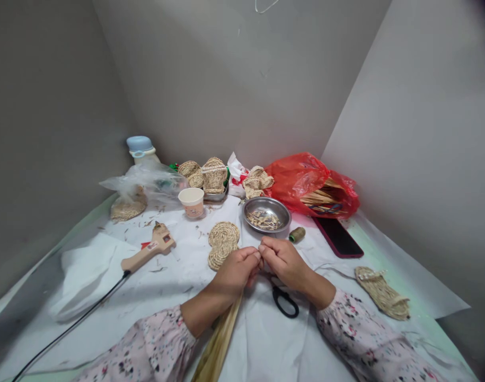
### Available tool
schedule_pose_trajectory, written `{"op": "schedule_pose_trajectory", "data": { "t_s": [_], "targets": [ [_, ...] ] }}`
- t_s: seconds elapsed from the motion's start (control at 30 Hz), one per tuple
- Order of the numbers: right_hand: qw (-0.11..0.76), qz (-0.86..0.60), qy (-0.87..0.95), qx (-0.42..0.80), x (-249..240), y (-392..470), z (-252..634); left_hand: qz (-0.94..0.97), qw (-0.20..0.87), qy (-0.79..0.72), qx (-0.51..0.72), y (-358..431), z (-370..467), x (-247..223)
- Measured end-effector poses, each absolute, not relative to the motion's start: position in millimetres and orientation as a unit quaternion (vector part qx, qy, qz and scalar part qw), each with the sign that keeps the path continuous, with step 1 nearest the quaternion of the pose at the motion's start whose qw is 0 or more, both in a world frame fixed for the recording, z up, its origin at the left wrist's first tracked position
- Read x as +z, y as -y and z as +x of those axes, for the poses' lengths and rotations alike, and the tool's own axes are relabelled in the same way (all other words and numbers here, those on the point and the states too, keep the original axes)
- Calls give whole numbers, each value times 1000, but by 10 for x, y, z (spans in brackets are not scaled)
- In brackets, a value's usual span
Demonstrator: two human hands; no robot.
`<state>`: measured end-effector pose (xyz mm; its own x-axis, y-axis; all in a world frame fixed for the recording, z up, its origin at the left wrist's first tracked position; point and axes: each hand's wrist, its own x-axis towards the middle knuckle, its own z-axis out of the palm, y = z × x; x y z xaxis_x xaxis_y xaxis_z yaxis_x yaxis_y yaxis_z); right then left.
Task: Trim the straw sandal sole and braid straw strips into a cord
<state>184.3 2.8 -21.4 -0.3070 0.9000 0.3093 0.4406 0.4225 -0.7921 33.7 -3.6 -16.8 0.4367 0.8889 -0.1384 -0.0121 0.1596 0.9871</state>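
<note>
My left hand [237,270] and my right hand [280,260] meet at the fingertips over the middle of the table, both pinched closed. What lies between the fingers is too small to make out. Long flat straw strips [220,345] run from under my left hand toward the front edge. A coiled woven straw piece [223,244], shaped like a figure eight, lies just behind my left hand. Black-handled scissors [285,302] rest beneath my right hand, their blades mostly hidden. A steel bowl [266,229] with straw scraps stands behind my hands.
At left lie a glue gun [150,248] with a cord and a clear plastic bag [147,183]. Behind are a paper cup [192,202] and woven pieces [214,176]. To the right are a red bag [298,180], thread spool [297,234], phone [337,237] and woven slipper [381,294].
</note>
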Motion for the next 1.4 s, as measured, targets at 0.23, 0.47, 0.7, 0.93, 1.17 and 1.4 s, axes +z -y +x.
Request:
{"op": "schedule_pose_trajectory", "data": {
  "t_s": [0.23, 0.47, 0.7, 0.93, 1.17, 1.4],
  "targets": [
    [415, -449, 725, 315, -229, -19, 1831, 484, 724, -378, 314, 36, 312, -115],
    [396, -455, 750, 271, -215, -37, 1837, 504, 702, -351, 360, -35, 291, -174],
    [387, -455, 745, 297, -258, -47, 1825, 482, 719, -365, 343, -30, 289, -166],
    [412, -452, 717, 335, -289, -37, 1795, 410, 760, -378, 333, 13, 289, -87],
    [420, -447, 733, 294, -277, -20, 1775, 307, 827, -372, 288, -35, 234, -56],
    [418, -437, 750, 269, -242, 4, 1793, 306, 867, -331, 214, -73, 151, -39]
  ]
}}
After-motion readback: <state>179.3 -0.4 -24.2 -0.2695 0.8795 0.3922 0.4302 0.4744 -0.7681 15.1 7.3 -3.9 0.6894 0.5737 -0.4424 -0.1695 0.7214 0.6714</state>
